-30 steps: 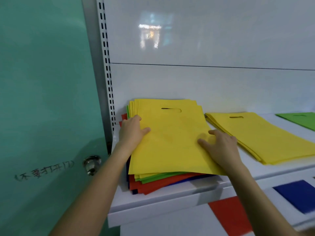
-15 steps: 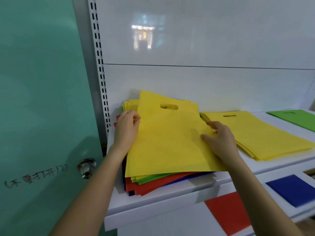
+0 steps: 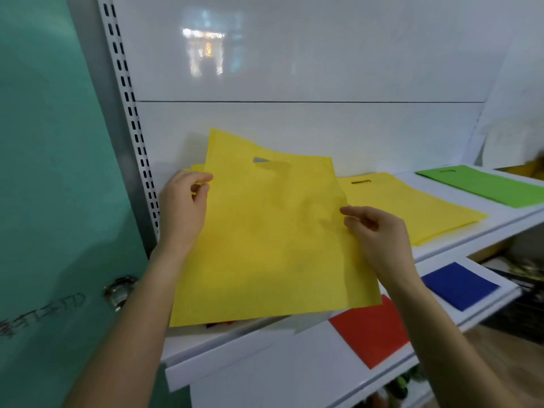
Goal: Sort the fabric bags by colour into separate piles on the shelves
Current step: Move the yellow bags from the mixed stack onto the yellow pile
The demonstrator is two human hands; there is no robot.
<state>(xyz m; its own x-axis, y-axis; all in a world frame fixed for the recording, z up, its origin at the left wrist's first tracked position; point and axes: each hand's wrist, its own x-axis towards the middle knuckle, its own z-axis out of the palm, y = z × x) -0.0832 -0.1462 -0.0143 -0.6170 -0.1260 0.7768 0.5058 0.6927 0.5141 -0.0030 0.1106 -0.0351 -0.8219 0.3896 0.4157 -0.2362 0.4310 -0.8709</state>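
The left hand (image 3: 182, 213) pinches the left edge of a yellow bag (image 3: 270, 245) between its thumb and curled fingers (image 3: 201, 188). The right hand (image 3: 382, 245) pinches the right edge the same way. The bag hangs tilted between them, slot end up toward the back wall and lower edge over the front of the top shelf (image 3: 482, 228). Under it lies a stack (image 3: 195, 167), mostly hidden. Its yellow edges show at the back left, and a sliver of red and blue shows at the front. Just right on the same shelf lies a yellow pile (image 3: 412, 207), and farther right a green bag (image 3: 482, 187). On the lower shelf (image 3: 497, 301) lie a red bag (image 3: 371, 334) and a blue bag (image 3: 459, 285), apart. Left of the shelves stand a slotted post (image 3: 129, 113) and a teal door (image 3: 44, 172) with a knob (image 3: 119, 291).
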